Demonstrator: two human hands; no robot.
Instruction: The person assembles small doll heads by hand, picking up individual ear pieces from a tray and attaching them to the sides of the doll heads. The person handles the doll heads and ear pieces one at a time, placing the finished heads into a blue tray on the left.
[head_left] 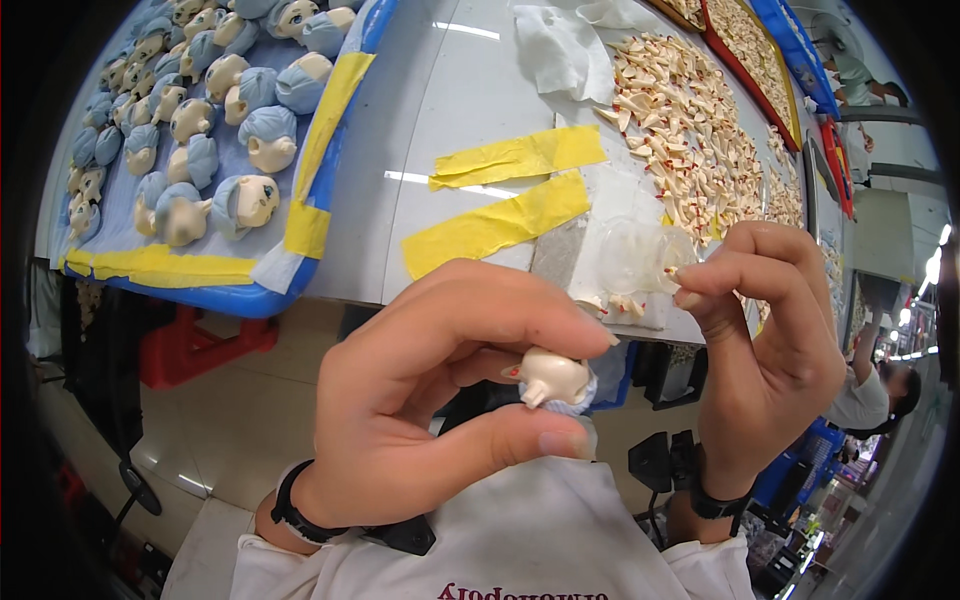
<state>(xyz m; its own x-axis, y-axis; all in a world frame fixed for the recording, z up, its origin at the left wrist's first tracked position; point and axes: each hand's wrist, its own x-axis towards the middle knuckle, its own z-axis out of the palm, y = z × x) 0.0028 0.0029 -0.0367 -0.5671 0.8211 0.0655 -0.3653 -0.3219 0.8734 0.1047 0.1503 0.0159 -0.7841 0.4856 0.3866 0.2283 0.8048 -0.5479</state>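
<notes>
My left hand [400,390] is closed, pinching a small doll head [556,378] between thumb and fingers. Its skin-coloured neck end faces me, pale blue hair shows at its lower right, and an ear-like piece with a red spot sticks out at its left. My right hand [765,320] pinches a tiny cream piece [672,272] between thumb and forefinger, over the table edge beside a clear shallow dish [628,255]. The piece resembles the cream pointed ear pieces with red tips heaped [690,140] just beyond. The two hands are apart.
A blue-rimmed tray [262,300] at the left holds many blue-haired doll heads. Yellow tape strips [500,225] lie on the grey table [400,130], with white tissue [565,50] farther back. A red stool [200,350] stands below the tray; another person [870,395] is at the far right.
</notes>
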